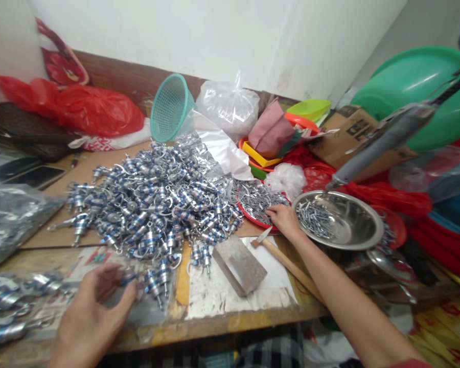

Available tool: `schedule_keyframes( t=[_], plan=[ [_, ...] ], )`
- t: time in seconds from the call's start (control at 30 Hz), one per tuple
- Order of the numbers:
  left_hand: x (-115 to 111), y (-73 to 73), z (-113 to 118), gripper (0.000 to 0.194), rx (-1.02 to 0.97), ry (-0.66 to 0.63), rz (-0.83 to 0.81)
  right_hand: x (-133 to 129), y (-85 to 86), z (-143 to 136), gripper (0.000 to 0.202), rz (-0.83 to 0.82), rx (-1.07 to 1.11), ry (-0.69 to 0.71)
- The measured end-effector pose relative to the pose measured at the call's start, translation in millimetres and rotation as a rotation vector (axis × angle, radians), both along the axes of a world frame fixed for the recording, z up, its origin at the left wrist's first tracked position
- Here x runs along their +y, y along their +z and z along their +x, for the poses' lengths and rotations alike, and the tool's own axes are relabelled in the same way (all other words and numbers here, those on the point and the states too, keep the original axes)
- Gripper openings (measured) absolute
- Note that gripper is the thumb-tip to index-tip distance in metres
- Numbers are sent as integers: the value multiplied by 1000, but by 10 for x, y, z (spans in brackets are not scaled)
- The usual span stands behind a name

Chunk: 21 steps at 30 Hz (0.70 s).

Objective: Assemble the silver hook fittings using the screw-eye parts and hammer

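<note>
My left hand is curled at the front left of the bench, thumb and fingers closed around a blurred blue-and-silver metal fitting. A large heap of similar fittings, with rings and hooks, covers the middle of the bench. My right hand reaches into a red tray of small flat metal pieces. Its fingertips are pinched together there; what they hold, if anything, is too small to make out. Between my hands are a metal block and a hammer with a wooden handle.
Right of the tray, a steel bowl holds metal pins. Above it hangs a grey tool on a cord. A teal basket, a clear bag and a red bag line the back. More fittings lie front left.
</note>
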State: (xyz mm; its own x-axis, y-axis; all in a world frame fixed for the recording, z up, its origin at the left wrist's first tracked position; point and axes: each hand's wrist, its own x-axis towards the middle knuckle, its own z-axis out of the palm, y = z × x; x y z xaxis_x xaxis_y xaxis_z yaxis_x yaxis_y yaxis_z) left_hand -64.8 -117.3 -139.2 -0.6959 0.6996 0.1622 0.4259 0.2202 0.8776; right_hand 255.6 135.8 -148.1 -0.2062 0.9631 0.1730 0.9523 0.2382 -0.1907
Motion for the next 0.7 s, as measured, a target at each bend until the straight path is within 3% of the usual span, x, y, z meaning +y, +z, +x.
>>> schedule_keyframes(
  t=[0.07, 0.13, 0.2, 0.27, 0.37, 0.47, 0.57, 0.63, 0.7],
  plan=[
    [20, 49, 91, 27, -204, -42, 85, -29, 2, 44, 24, 28, 20, -18],
    [98, 108, 256, 28, -245, -115, 170, -66, 10, 86, 25, 48, 39, -25],
    [227, 150, 484, 31, -136, -285, 193, -101, 24, 116, 24, 61, 63, -28],
    [371, 158, 731, 25, -2, -538, 134, -127, 49, 137, 23, 74, 96, -35],
    [533, 96, 1007, 20, 162, -806, 99, -165, 107, 157, 19, 91, 163, -27],
    [588, -22, 1097, 31, 231, -875, 136, -299, 186, 117, 18, 105, 260, 7],
    [586, -127, 1081, 51, 170, -867, 157, -638, 272, -50, 20, 97, 382, 74],
    [585, -166, 1071, 60, 102, -821, 186, -948, 327, -213, 16, 51, 493, 189],
    [589, -177, 1075, 66, 65, -772, 233, -1240, 374, -370, 14, -31, 690, 394]
  ],
)
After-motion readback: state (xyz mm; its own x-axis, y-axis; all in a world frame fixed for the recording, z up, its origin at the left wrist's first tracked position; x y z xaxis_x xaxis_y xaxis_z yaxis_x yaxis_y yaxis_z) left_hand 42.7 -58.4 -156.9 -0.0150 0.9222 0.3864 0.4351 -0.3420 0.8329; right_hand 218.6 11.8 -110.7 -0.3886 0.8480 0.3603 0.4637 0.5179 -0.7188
